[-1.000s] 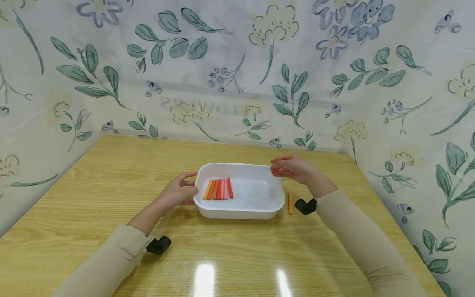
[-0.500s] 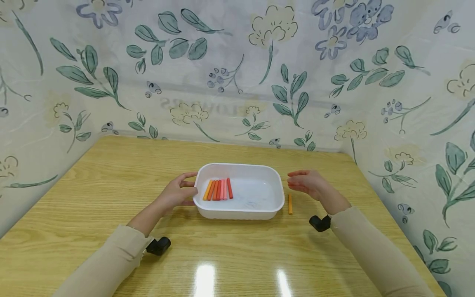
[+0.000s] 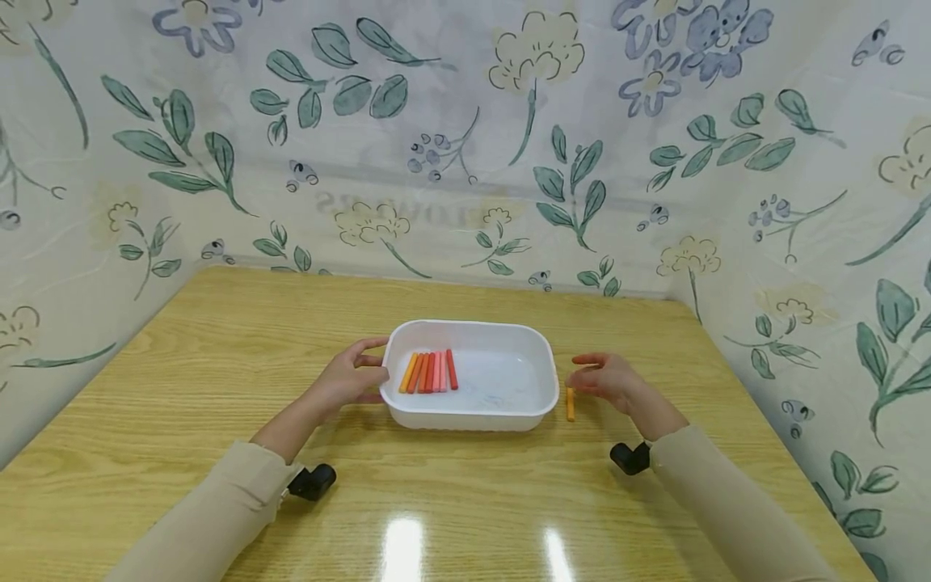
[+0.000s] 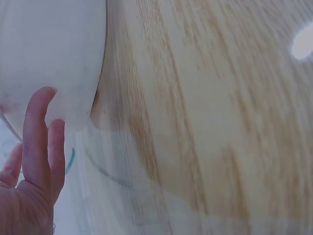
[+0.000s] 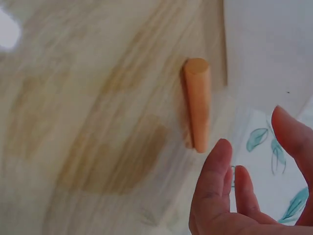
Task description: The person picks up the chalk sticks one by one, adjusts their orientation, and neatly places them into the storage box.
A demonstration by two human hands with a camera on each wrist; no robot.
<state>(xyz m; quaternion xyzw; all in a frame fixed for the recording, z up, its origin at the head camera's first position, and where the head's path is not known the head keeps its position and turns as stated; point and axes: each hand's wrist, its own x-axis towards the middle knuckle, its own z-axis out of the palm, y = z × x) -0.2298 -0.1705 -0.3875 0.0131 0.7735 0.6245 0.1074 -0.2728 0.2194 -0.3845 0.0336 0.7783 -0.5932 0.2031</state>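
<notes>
A white plastic tub (image 3: 473,421) stands on the table, with several crayons (image 3: 429,372) in yellow, orange, red and pink side by side at its left end. My left hand (image 3: 349,373) holds the tub's left end, thumb at the rim and fingers along the outer wall; the left wrist view shows the fingers (image 4: 36,142) against that wall. Right of the tub a single yellow-orange crayon (image 3: 570,406) lies on the tabletop. Just beyond its far end is my right hand (image 3: 611,381), with fingers and thumb apart and nothing between them. In the right wrist view the crayon (image 5: 199,105) lies clear of the fingertips.
The wood-grain table (image 3: 465,493) reflects light near its front. A floral cloth (image 3: 451,145) rises behind the table and along both sides. A black wrist camera (image 3: 629,458) sits below the right wrist, another (image 3: 311,482) below the left.
My right hand has moved from above the tub's right end rightward and down toward the loose crayon, now partly covering its far end in the head view. The left hand and tub stay put.
</notes>
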